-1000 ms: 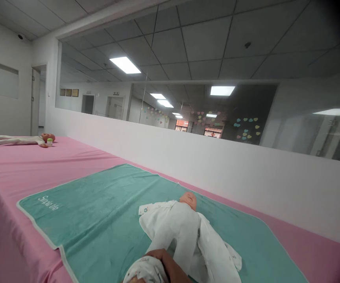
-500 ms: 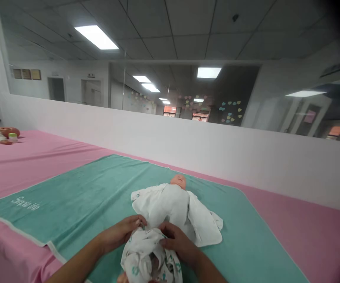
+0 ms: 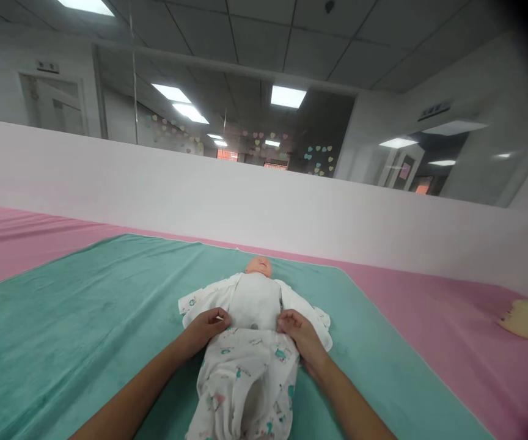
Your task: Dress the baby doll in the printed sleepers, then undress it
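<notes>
On its back, head away from me, lies a baby doll (image 3: 258,265) in a white top (image 3: 255,299) whose front flaps are spread to both sides. Patterned white baby trousers (image 3: 250,373) cover the doll's lower body, the waistband up at the belly. My left hand (image 3: 206,327) pinches the waistband at its left corner, fingers curled. At the opposite corner, my right hand (image 3: 301,333) grips the waistband between thumb and fingers. The doll's legs and feet are hidden by the cloth and the frame's lower edge.
Under the doll a green blanket (image 3: 108,318) is spread over a pink sheet (image 3: 433,311). A low white wall (image 3: 190,201) with glass above runs along the far side. At the far right lies a pale yellow object (image 3: 526,318), partly cut off.
Both hands have drawn the bunched trousers up the doll's body to its belly, and the cloth has unfolded. The view has swung to the right.
</notes>
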`<state>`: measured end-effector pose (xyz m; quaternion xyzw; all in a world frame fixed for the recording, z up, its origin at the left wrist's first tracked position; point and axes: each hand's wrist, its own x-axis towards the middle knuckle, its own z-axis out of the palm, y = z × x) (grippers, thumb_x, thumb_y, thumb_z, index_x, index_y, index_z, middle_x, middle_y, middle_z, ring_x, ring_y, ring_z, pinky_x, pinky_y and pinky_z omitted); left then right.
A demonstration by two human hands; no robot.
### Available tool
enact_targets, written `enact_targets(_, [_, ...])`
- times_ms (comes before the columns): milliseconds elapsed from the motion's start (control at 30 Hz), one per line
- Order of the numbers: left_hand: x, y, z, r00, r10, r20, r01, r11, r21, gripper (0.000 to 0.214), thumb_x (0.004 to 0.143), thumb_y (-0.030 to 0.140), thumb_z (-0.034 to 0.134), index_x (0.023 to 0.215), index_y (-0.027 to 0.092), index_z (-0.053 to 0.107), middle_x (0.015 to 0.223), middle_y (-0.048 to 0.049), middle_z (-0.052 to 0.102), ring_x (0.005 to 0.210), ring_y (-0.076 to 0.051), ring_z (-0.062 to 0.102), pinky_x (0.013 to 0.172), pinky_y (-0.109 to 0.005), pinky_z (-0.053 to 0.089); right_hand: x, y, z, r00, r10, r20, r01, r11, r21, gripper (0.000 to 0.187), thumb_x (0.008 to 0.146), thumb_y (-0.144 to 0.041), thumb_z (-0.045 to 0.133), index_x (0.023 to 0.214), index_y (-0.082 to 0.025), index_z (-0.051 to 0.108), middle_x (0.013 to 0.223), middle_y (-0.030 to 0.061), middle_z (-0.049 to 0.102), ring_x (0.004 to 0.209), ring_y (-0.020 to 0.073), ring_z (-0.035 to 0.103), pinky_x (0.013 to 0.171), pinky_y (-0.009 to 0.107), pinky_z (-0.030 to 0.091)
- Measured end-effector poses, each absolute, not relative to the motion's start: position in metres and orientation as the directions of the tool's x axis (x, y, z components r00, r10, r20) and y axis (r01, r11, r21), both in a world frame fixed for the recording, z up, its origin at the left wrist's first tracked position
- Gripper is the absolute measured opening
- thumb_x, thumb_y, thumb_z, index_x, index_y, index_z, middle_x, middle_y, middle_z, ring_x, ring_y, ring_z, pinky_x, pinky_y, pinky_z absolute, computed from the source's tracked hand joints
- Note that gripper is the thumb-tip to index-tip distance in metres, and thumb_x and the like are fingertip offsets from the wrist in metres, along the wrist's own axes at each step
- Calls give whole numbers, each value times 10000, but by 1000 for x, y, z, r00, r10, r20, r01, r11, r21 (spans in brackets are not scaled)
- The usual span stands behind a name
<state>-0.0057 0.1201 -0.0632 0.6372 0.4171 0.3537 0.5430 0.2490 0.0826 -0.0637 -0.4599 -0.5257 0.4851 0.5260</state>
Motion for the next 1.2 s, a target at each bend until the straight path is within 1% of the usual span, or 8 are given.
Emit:
enact_targets(167, [-16,116,-60,576,817,25,134,-125,983,308,673,275,632,955,192,541,812,8,536,730,-134,480,629,-222,364,268,84,-62,-138,980,143,241,173,-955,252,696,-414,647,777,-188,572,726,-14,526,650,112,453,595,239,323])
enact_targets(367, [-6,101,-61,403,901,162,483,-360,798,148,762,317,534,854,204,508,683,35,487,648,-133,432,590,-236,327,285,74,-57,-370,928,-44,529,171,-831,227,635,-354,685,751,-199,567,637,-44,463,584,98,397,522,228,275])
enact_targets(467, [4,99,-69,332,893,304,625,-450,638,162,828,365,459,799,206,456,653,29,489,621,-144,433,582,-253,320,280,73,-61,-341,930,138,592,326,-737,77,663,-231,599,667,-192,533,679,-35,470,601,98,401,537,231,307])
enact_targets(600, [18,105,-76,314,773,551,581,-615,533,162,865,350,397,843,198,448,980,-59,542,911,-198,496,779,-303,377,270,71,-66,-252,850,463,644,505,-576,79,662,-134,522,680,-197,479,961,6,532,783,131,502,693,274,400])
enact_targets(733, [23,114,-71,355,846,399,579,-534,616,293,889,367,350,1122,211,434,1044,-75,548,960,-221,525,805,-315,383,267,73,-74,-223,793,568,666,549,-506,53,724,-157,506,729,-203,483,1251,45,463,1097,194,467,879,336,391])
enact_targets(800, [24,122,-63,387,858,337,622,-513,592,262,892,376,344,1070,217,450,991,-67,581,933,-233,547,766,-304,378,268,77,-79,-259,783,565,673,566,-476,40,772,-184,484,794,-211,505,1306,53,440,1167,199,428,936,351,368])
enact_targets(1000, [38,160,-45,343,868,360,762,-481,433,165,878,373,343,824,223,385,594,13,474,613,-213,505,553,-256,269,261,93,-78,-212,792,572,795,480,-371,201,898,-299,332,930,-224,515,984,64,594,931,189,527,800,326,389])
enact_targets(1200, [44,190,-76,135,902,409,604,-402,688,173,847,388,386,790,228,355,637,42,443,601,-156,454,577,-236,287,255,134,-75,1,867,499,781,310,-541,179,861,-357,382,773,-215,445,641,-18,485,619,149,431,587,266,256])
